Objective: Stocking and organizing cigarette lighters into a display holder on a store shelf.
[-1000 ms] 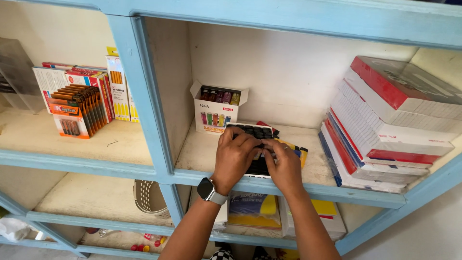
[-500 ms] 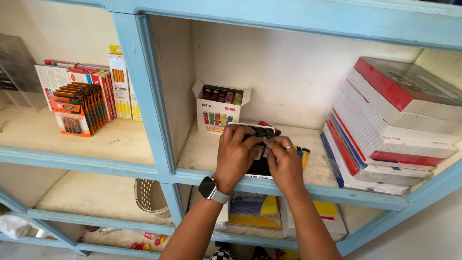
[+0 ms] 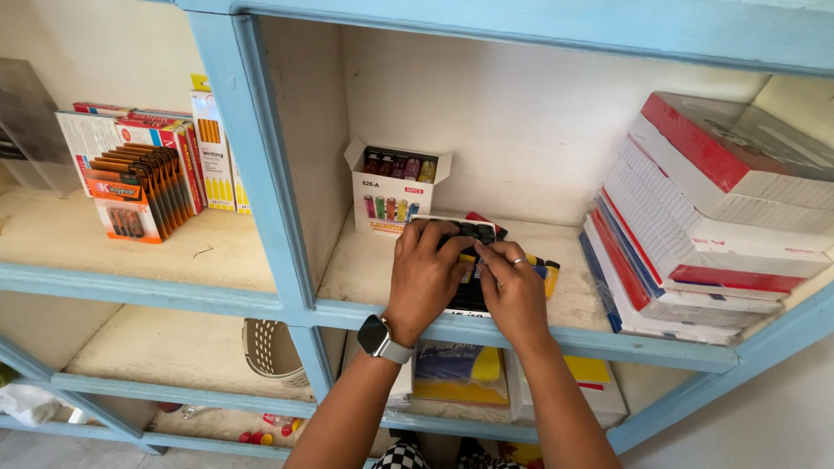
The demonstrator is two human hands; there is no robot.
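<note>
A: What are the hands doing?

B: Both lie on a flat black tray of markers [image 3: 473, 260] on the blue shelf [image 3: 539, 334], at the centre of the frame. The left hand [image 3: 426, 274], with a watch [image 3: 380, 339] at the wrist, lies palm down over the tray's left part, fingers spread on top. The right hand [image 3: 512, 291], with a ring on one finger, presses on the right part, fingertips pinched at a yellow bit in the middle. The hands touch each other there. Neither is wrapped round the tray; they bear down on it.

A: Where is the tray in the compartment?

B: Near the front edge, its near end at the shelf lip. Just behind it, toward the back wall, stands a small white box [image 3: 395, 191] with its flap open and coloured pieces inside. A few markers stick out from under the right hand.

A: And around it?

B: At the right of the frame a tilted stack of red and white packs [image 3: 704, 217] leans in the same compartment, apart from the tray. In the upper left compartment stand pencil packs [image 3: 143, 178]. Lower down, a woven basket [image 3: 269, 347] sits left of centre, and yellow and blue packets [image 3: 460, 369] lie under the hands.
</note>
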